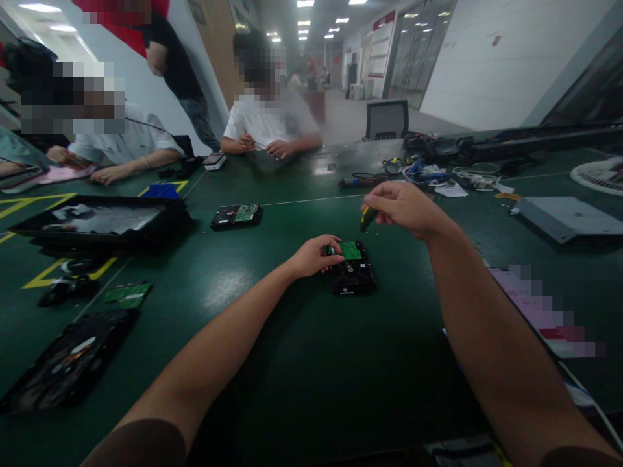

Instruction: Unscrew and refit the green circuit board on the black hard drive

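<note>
A black hard drive (353, 279) with a green circuit board (351, 250) on its far half lies on the green table in front of me. My left hand (318, 255) grips the drive's left side, thumb and fingers at the board's edge. Above the far right corner of the drive, my right hand (402, 207) is closed round a screwdriver (368, 219) with a black and yellow handle. The screwdriver points down and is tilted; whether its tip touches the drive I cannot tell.
Another hard drive (236, 216) lies at the far left, near a black tray (102, 224). A loose circuit board (129, 295) and a larger black part (68, 357) are nearer left. Cables (423, 172) and a silver metal case (569, 217) lie right. Several people are beyond.
</note>
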`<state>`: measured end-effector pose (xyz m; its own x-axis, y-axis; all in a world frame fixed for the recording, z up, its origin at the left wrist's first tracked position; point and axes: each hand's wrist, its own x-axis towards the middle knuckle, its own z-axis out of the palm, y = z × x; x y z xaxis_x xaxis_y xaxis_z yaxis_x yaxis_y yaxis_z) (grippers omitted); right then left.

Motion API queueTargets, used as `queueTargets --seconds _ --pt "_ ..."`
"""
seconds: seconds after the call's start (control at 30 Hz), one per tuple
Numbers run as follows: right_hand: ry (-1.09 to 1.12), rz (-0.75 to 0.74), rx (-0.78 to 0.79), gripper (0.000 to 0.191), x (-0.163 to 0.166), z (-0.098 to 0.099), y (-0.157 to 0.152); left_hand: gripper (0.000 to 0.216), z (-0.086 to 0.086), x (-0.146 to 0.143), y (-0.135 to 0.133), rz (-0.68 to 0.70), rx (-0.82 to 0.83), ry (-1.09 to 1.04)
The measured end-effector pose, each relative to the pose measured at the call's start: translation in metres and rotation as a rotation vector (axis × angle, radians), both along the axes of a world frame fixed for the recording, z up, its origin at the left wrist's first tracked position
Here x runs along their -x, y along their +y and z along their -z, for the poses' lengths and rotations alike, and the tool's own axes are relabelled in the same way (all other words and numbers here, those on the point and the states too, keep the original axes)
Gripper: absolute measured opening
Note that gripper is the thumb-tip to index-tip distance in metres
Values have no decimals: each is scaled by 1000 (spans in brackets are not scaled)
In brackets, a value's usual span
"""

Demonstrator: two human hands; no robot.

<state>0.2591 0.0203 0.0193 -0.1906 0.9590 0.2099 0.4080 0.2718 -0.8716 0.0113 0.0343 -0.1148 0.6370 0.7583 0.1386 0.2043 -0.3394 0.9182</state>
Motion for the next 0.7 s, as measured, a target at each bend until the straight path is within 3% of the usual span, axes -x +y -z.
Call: queueTargets --seconds 0.27,0.53,0.7 --pt "69 -117 51 32 -1 0 -1 26 2 0 1 0 -1 3" --pt "-46 34 7 25 0 2 2 27 2 0 1 -5 -8 6" --pt "44 -10 40 23 4 3 1 27 2 0 0 -5 1 -3"
